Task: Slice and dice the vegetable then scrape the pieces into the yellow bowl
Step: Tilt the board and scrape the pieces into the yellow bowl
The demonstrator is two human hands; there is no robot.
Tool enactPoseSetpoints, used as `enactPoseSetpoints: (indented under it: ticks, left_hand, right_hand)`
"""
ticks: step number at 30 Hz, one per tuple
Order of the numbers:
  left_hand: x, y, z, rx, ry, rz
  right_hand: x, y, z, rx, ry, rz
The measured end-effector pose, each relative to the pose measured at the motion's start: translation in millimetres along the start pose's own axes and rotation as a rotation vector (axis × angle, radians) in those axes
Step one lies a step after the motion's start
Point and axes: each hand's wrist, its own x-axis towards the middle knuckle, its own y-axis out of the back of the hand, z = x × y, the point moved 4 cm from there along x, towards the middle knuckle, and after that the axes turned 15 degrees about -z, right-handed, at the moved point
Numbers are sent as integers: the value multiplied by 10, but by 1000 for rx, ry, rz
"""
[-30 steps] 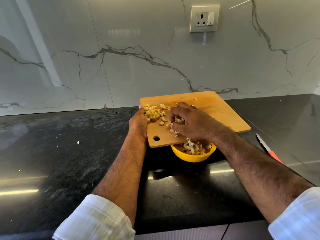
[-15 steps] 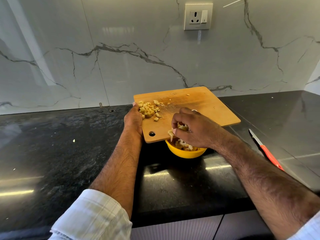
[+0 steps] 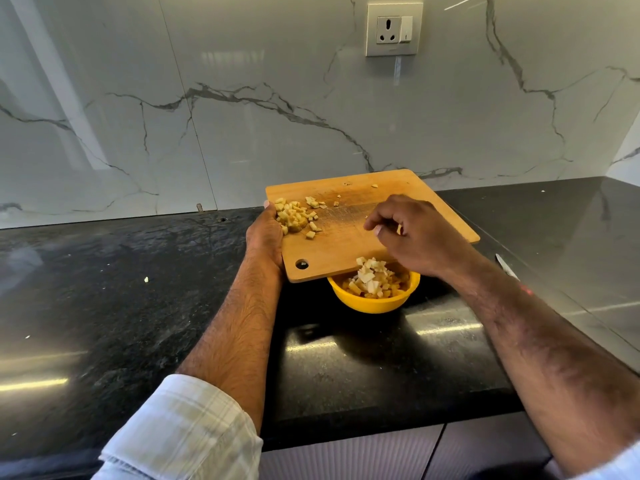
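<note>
Left hand gripped board edge; right hand curled, empty. We judged: rake far-left dice toward bowl.

Both hands forward, fingers curled

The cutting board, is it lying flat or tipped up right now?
Tipped. The left hand holds the cutting board with its near edge over the yellow bowl, where pieces are falling in.
</note>
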Motion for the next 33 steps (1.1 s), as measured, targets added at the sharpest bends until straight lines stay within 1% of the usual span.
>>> enactPoseSetpoints:
  ticks: [3, 7, 10, 15, 20, 22, 24, 25, 27, 30, 33]
  left_hand:
    - [-17, 12, 11, -1, 2, 16]
    - [-23, 22, 11, 6, 0, 23]
    - [-20, 31, 21, 0, -1, 23]
    - [-14, 47, 20, -12, 4, 29]
    - [11, 37, 2, -21, 0, 13]
    - [9, 38, 2, -16, -1, 17]
    - [15, 44, -3, -20, -4, 19]
    - [21, 49, -7, -24, -2, 16]
    - [40, 63, -8, -27, -3, 12]
    - [89, 76, -31, -15, -1, -3]
    - [137, 103, -52, -24, 3, -9]
  right_hand:
    - [235, -2, 140, -150, -113, -11]
    - [466, -37, 188, -200, -213, -117]
    - [452, -77, 138, -205, -200, -151]
    - [192, -122, 3, -207, -182, -153]
    - [6, -176, -224, -192, -119, -180]
    - [-4, -139, -257, -75, -92, -160]
    - [48, -57, -209, 23, -71, -61]
    - [106, -22, -132, 33, -81, -3]
    - [280, -9, 93, 13, -158, 51]
    - [582, -50, 437, -38, -323, 8]
    - [879, -20, 549, -122, -390, 5]
